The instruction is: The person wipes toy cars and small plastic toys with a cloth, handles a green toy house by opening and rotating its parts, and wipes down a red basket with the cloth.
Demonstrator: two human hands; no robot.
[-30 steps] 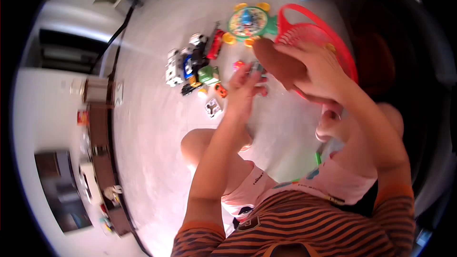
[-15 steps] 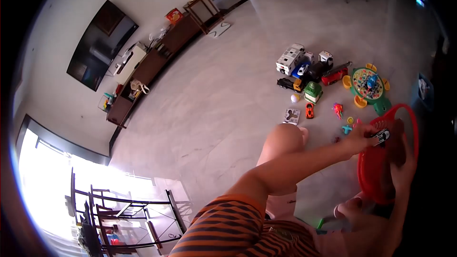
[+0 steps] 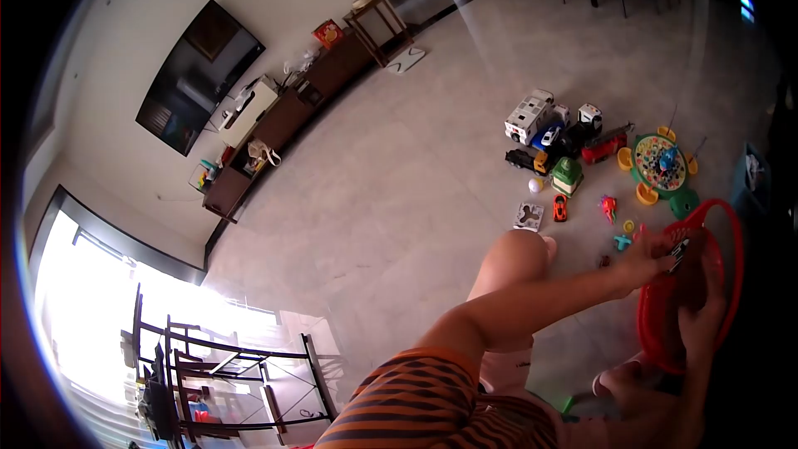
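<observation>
My left hand (image 3: pixel 647 268) is closed on a small black-and-white object (image 3: pixel 679 256), held at the upper left of a red basket (image 3: pixel 651 328). The exact kind of that object is too small to make out. My right hand (image 3: pixel 706 309) is closed at the right side of the basket, with its fingertips in shadow. The basket leans up close to my legs, and its looped red handle (image 3: pixel 739 262) rises on the far side. On the floor near my left hand lie a turquoise toy piece (image 3: pixel 622 243), a yellow ring (image 3: pixel 628 225) and a pink-orange toy (image 3: pixel 608 208).
Toy vehicles stand ahead, among them a white van (image 3: pixel 529 116), a red truck (image 3: pixel 604 146), a green-and-white toy (image 3: pixel 567 177) and an orange car (image 3: pixel 560 208). A green fishing-game toy (image 3: pixel 659 162) and a blue bin (image 3: pixel 751 179) are to the right. A low cabinet (image 3: pixel 283 129) lines the wall.
The whole view has shifted, so the room appears further right and lower. The black-and-white object has turned more upright in my left hand. Both hands remain at the basket.
</observation>
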